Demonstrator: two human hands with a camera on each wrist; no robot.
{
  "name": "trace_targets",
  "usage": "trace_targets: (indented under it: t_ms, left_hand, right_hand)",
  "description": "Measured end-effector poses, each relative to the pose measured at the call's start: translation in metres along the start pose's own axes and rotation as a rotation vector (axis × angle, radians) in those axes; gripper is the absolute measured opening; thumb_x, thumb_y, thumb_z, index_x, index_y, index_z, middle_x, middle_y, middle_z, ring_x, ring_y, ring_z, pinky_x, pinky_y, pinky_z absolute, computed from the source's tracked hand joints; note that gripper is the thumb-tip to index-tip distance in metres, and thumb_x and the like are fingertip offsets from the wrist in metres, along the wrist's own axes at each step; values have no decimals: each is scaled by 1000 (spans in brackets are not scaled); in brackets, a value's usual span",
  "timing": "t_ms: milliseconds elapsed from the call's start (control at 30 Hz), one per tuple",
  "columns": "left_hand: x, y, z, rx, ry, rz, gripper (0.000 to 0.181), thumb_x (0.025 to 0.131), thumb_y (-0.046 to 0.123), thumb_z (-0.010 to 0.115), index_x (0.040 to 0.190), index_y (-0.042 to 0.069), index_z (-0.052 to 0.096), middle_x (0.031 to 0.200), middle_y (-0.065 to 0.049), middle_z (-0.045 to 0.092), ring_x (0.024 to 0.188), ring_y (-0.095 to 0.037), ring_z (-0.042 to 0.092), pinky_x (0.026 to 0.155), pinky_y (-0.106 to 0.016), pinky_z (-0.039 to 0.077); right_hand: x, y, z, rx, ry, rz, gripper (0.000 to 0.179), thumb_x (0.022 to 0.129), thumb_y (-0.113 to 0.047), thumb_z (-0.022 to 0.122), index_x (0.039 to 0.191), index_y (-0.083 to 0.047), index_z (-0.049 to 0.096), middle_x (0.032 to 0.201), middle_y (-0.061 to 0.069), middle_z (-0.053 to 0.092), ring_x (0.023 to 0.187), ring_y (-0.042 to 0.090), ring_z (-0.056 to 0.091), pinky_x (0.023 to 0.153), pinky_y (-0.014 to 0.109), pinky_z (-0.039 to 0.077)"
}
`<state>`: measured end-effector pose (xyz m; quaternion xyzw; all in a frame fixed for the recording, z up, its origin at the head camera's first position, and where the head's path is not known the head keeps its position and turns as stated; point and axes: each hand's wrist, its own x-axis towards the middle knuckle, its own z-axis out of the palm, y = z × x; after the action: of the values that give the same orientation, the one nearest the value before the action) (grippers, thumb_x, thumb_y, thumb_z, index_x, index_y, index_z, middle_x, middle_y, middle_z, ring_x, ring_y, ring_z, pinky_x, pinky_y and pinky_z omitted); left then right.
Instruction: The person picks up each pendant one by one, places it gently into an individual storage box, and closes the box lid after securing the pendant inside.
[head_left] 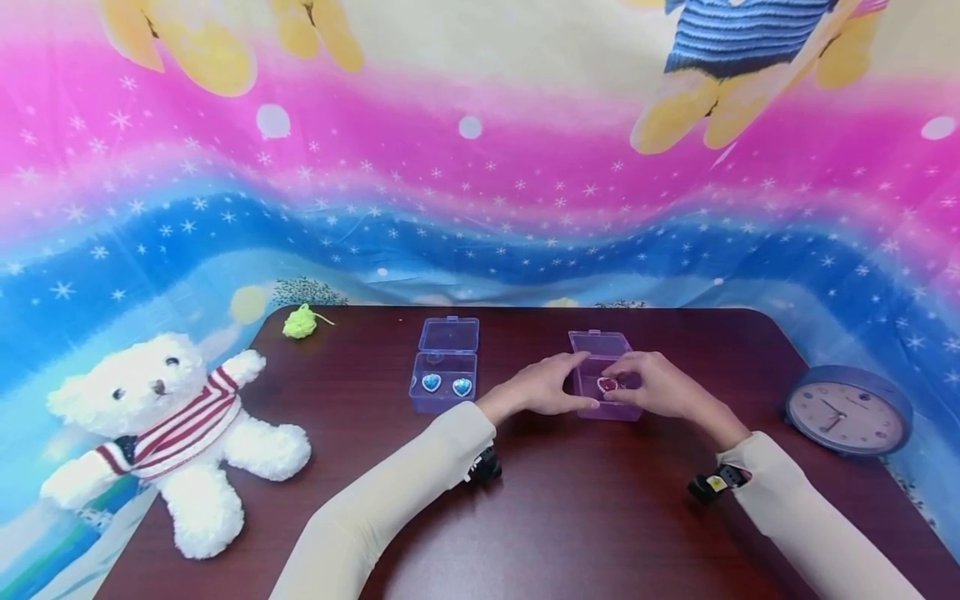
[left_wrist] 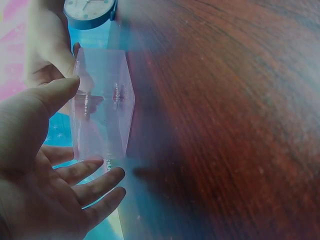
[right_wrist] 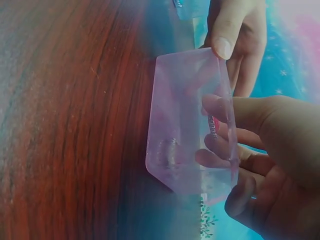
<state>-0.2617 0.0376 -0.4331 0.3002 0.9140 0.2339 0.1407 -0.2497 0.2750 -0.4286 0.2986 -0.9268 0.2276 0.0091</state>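
In the head view, a small pink see-through plastic box [head_left: 613, 411] stands on the table with its hinged lid raised at the back. My left hand [head_left: 542, 387] holds the box at its left side, with the thumb near the front rim. My right hand [head_left: 656, 385] reaches into the box from the right and pinches a red heart-shaped gem [head_left: 607, 385] with a silvery beaded rim. Through the wall in the right wrist view, a second beaded piece [right_wrist: 171, 150] shows blurred low in the box.
Left of the hands stands an open blue-purple clear box [head_left: 442, 403] with two blue heart gems [head_left: 462, 387]. Farther left are a yellow-green yarn bundle [head_left: 300, 322] and a white teddy bear [head_left: 180, 433]. A round clock [head_left: 847, 417] stands at the table's right edge.
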Motion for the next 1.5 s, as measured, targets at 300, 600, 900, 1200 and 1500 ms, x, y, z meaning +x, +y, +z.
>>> trace_targets:
  t_ms: [300, 600, 900, 1200, 1500]
  left_hand:
    - [-1, 2, -1, 7, -3, -5, 90, 93, 61, 66, 164, 22, 26, 163, -5, 43, 147, -23, 47, 118, -43, 44]
    - [-2, 1, -2, 4, 0, -2, 90, 94, 60, 65, 164, 21, 27, 163, -5, 43, 147, -22, 47, 118, -42, 44]
    - [-1, 0, -1, 1, 8, 5, 89, 93, 60, 66, 164, 21, 28, 162, -6, 45, 145, -22, 49, 117, -41, 45]
    - [-1, 1, 3, -217, 32, 62, 97, 92, 48, 75, 163, 9, 21, 156, -13, 47, 142, -24, 50, 120, -39, 42]
    - [6, -11, 12, -711, 11, -79, 96, 84, 25, 85, 158, 4, 27, 158, -16, 45, 147, -32, 42, 125, -49, 32]
  right_hand:
    - [9, 0, 8, -52, -10, 15, 25, 84, -22, 86, 106, -10, 81, 97, 4, 77, 83, 14, 66, 72, 31, 57]
    - [14, -3, 14, -91, 12, 83, 28, 79, -24, 90, 103, -12, 82, 97, 6, 78, 79, 14, 65, 65, 30, 55]
    - [9, -2, 15, -87, 55, 152, 32, 82, -28, 88, 109, -12, 81, 108, 10, 79, 95, 26, 73, 80, 47, 62]
    - [-3, 12, 3, 14, 367, 184, 26, 92, -22, 79, 112, -5, 77, 104, 15, 73, 86, 27, 66, 74, 43, 55]
    - [-1, 40, -2, 473, 63, 638, 71, 106, -54, 48, 148, 2, 50, 140, 28, 60, 110, 31, 65, 73, 31, 50]
